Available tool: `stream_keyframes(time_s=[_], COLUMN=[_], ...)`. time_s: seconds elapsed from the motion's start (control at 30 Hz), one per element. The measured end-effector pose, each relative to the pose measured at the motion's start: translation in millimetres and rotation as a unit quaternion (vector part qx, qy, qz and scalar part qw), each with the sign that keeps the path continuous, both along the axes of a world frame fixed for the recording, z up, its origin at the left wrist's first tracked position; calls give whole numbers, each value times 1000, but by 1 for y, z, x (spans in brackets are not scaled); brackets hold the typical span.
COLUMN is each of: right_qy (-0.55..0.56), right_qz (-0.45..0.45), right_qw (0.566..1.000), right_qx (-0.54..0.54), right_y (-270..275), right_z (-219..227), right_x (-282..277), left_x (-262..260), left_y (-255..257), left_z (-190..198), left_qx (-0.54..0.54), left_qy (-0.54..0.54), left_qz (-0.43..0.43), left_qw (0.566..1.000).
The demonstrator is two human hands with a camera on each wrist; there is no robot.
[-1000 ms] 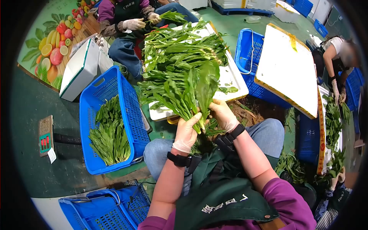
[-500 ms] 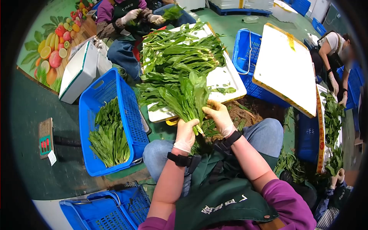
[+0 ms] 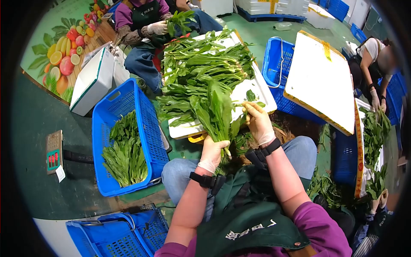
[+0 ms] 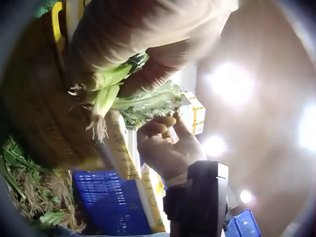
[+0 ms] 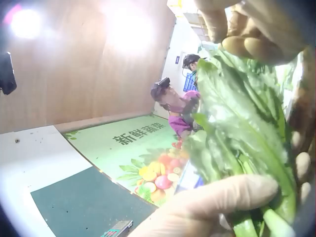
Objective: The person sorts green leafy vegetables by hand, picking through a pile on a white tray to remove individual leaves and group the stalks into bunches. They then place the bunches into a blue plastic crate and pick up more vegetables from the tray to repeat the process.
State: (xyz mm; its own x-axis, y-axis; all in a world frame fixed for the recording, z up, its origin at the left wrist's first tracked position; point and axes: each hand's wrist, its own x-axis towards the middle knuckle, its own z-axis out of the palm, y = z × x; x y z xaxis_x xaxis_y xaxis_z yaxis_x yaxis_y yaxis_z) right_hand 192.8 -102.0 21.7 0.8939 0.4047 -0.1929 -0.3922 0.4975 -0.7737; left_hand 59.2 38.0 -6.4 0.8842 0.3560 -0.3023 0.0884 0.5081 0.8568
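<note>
My gloved left hand (image 3: 212, 153) grips a bunch of long-leaved greens (image 3: 217, 109) by its pale stem ends, leaves fanned up and away from me. Short roots show on the stem ends (image 4: 101, 111) in the left wrist view. To the right of the bunch, my gloved right hand (image 3: 260, 124) has thumb and fingers drawn together, pinching a small leaf (image 3: 250, 95). Beyond both hands, a heap of the same greens (image 3: 205, 64) covers much of a white foam board (image 3: 266, 95).
At left a blue basket (image 3: 150, 128) holds more greens, beside a scale (image 3: 54, 152). A white foam lid (image 3: 317, 77) leans over blue crates at right. Root trimmings (image 4: 47, 197) lie below the board. Across it sits another person (image 3: 145, 21) with greens; another (image 3: 374, 64) works at far right.
My right hand has moved away from the bunch to the right and now has a small leaf at its fingertips. The bunch has stayed in my left hand, turning slightly.
</note>
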Motion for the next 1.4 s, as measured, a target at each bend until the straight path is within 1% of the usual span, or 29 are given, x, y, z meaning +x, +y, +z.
stream_keyframes(time_s=[0.03, 0.1, 0.17, 0.2, 0.23, 0.3, 0.37, 0.4, 0.43, 0.5, 0.53, 0.7, 0.77, 0.8, 0.87, 0.9, 0.93, 0.97, 1.0, 1.03, 1.07, 1.1, 1.17, 1.2, 1.23, 1.27, 1.3, 1.37, 1.4], right_qy=[-4, -12, 35, 9, 8, -65, -103, -123, -121, -109, -110, -101, -89, -87, -89, -111, -134, -136, -185, -234, -240, -154, -62, -221, -323, -328, -332, -425, -449], right_qz=[3, -36, -130, -133, -134, 21, 128, 107, 107, 114, 87, 78, 79, 78, 82, 95, 108, 158, 185, 210, 281, 353, 292, 187, 91, 52, 14, 32, 5], right_qw=[1000, 999, 986, 974, 974, 952, 965, 972, 972, 969, 977, 981, 983, 984, 984, 978, 972, 956, 943, 927, 914, 902, 940, 929, 882, 861, 836, 724, 684], right_qx=[6, -24, -96, -183, -184, -299, -206, -171, -170, -187, -161, -145, -141, -137, -133, -145, -158, -206, -205, -204, -164, -198, -166, -230, -331, -385, -437, -542, -575], right_y=[-7, -26, -37, -39, -37, -22, -5, 5, 6, 10, 14, 12, 14, 13, 15, 17, 18, 21, 25, 29, 32, 27, 37, 48, 57, 66, 76, 92, 99], right_z=[-4, -12, -15, -17, -13, 1, 25, -10, -8, -2, -4, -10, -9, -9, -6, -7, -8, -15, -19, -18, -3, 13, 17, 6, -19, -27, -29, -23, -21], right_x=[2, 7, 6, 7, 2, -19, -35, -28, -28, -29, -31, -36, -37, -37, -36, -36, -37, -37, -38, -40, -34, -24, -7, 4, 19, 26, 31, 33, 29], left_x=[-1, -2, -2, -2, -1, 0, 0, 0, 0, 0, -1, -1, 0, -1, -1, -3, -3, -4, -4, -6, -9, -13, -19, -21, -23, -24, -25, -27, -27], left_y=[0, 4, 6, 7, 6, 3, 0, 1, 1, 3, 3, 8, 8, 10, 12, 7, 7, 7, 6, 10, 15, 21, 34, 39, 43, 51, 60, 65, 66], left_z=[5, 10, 9, 9, 10, 15, 15, 10, 7, 1, 3, 5, 3, 2, 10, 13, 13, 14, 11, 11, 12, 13, 29, 32, 36, 34, 26, 32, 30], left_qx=[-2, 9, 9, 5, 0, -18, -8, -10, -9, -81, -84, -111, -146, -146, -121, -128, -102, -77, -37, -35, -40, -45, -59, -79, -99, -119, -140, -161, -159], left_qy=[1, 1, -7, -12, -18, -15, -17, -25, -24, -26, -19, -16, -12, -12, -2, -22, -22, -21, -11, -12, 22, 57, 74, 49, 24, -12, -30, -8, -10], left_qz=[-1, -5, 8, 10, 11, -13, -33, -45, -45, -18, -11, 13, 32, 33, -23, -18, -53, -88, -94, -91, -66, -41, 20, 91, 162, 210, 226, 228, 229], left_qw=[1000, 1000, 1000, 1000, 1000, 1000, 999, 999, 999, 996, 996, 994, 989, 989, 992, 991, 993, 993, 995, 995, 997, 997, 995, 991, 982, 970, 964, 960, 960])
